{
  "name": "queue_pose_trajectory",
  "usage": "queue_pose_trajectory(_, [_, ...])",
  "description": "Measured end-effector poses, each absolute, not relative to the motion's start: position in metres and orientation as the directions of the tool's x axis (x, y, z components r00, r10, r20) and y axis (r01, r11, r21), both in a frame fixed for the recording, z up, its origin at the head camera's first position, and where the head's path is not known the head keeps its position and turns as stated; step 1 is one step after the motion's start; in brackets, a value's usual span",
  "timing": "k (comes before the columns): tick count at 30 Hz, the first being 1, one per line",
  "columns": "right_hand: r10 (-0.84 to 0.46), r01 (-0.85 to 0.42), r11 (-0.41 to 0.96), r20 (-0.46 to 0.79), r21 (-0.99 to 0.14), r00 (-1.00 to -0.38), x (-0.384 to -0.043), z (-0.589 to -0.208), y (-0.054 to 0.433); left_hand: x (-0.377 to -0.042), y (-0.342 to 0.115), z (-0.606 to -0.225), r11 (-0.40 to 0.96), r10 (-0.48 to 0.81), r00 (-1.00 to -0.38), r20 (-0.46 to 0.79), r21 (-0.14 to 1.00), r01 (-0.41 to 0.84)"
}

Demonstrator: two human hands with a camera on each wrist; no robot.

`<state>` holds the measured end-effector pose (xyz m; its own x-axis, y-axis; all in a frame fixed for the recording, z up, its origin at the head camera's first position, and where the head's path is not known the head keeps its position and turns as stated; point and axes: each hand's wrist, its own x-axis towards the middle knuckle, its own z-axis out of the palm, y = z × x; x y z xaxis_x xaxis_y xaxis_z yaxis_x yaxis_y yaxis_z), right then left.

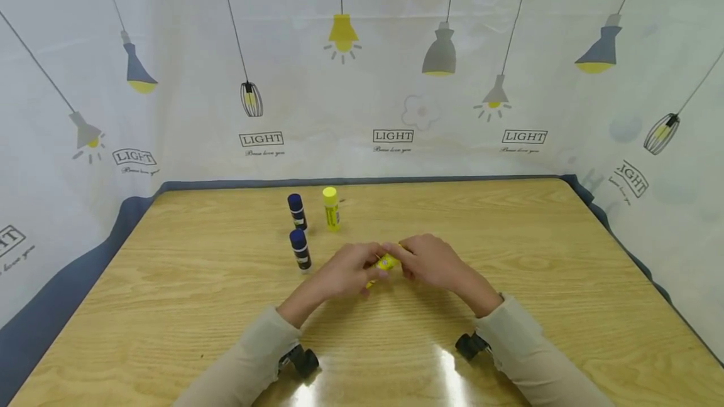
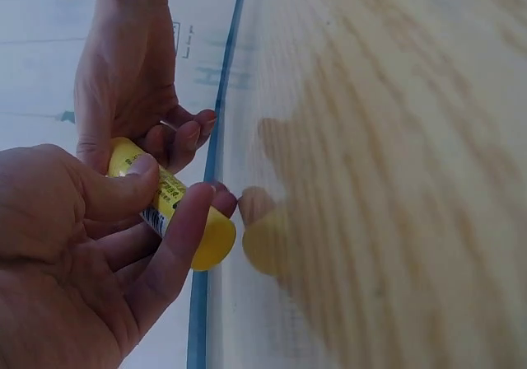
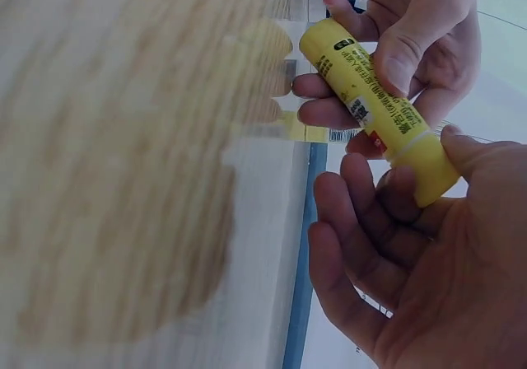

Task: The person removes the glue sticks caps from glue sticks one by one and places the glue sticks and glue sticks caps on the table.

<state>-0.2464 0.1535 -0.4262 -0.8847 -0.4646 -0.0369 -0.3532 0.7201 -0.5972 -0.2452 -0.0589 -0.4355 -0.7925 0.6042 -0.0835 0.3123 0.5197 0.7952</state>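
A yellow glue stick is held tilted above the table between both hands. My left hand grips its printed body, thumb on one side and fingers on the other; in the left wrist view its rounded yellow end points down toward the tabletop. With thumb and index finger, my right hand pinches the opposite end, where the right wrist view shows the yellow cap. A thin pale seam runs between cap and body. The other right fingers curl loosely beside it.
Left of the hands, two glue sticks with dark blue caps, one farther back and one nearer, stand upright. Another yellow glue stick stands beside them. A lamp-patterned curtain surrounds the wooden table at the back and sides.
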Motion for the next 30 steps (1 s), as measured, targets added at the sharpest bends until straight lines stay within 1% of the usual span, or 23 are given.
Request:
queue_pose_trajectory(2, [-0.471, -0.360, 0.716, -0.034, -0.598, -0.882, -0.2472, -0.4269, 0.1541, -0.2456, -0.0598, -0.4346, 0.528, 0.617, -0.782, -0.089, 0.783, 0.328])
queue_pose_trajectory(4, [-0.475, -0.362, 0.711, -0.032, -0.603, -0.880, -0.2477, -0.4273, 0.1548, -0.2463, -0.0597, -0.4343, 0.536, 0.612, -0.785, -0.093, 0.779, 0.326])
queue_pose_trajectory(11, [-0.482, -0.373, 0.703, -0.020, -0.606, -0.876, -0.2498, -0.4248, 0.1544, -0.2495, -0.0549, -0.4340, 0.619, 0.510, -0.860, 0.013, 0.689, 0.377])
queue_pose_trajectory(15, [-0.484, -0.362, 0.702, -0.038, -0.614, -0.874, -0.2491, -0.4239, 0.1540, -0.2492, -0.0536, -0.4324, 0.603, 0.490, -0.872, -0.003, 0.723, 0.336])
queue_pose_trajectory(18, [-0.485, -0.344, 0.706, -0.069, -0.618, -0.872, -0.2472, -0.4240, 0.1543, -0.2470, -0.0526, -0.4318, 0.582, 0.509, -0.860, -0.021, 0.745, 0.326])
queue_pose_trajectory(21, [-0.489, -0.340, 0.716, -0.090, -0.610, -0.868, -0.2454, -0.4241, 0.1547, -0.2451, -0.0517, -0.4323, 0.584, 0.547, -0.837, -0.021, 0.726, 0.364])
queue_pose_trajectory(24, [-0.498, -0.357, 0.723, -0.088, -0.592, -0.863, -0.2444, -0.4234, 0.1549, -0.2440, -0.0523, -0.4332, 0.590, 0.577, -0.816, -0.033, 0.708, 0.388])
queue_pose_trajectory(27, [-0.508, -0.373, 0.723, -0.082, -0.581, -0.857, -0.2441, -0.4221, 0.1553, -0.2438, -0.0545, -0.4338, 0.575, 0.598, -0.799, -0.060, 0.727, 0.376])
queue_pose_trajectory(30, [-0.510, -0.375, 0.722, -0.081, -0.581, -0.856, -0.2441, -0.4209, 0.1558, -0.2443, -0.0560, -0.4339, 0.564, 0.611, -0.790, -0.051, 0.729, 0.389])
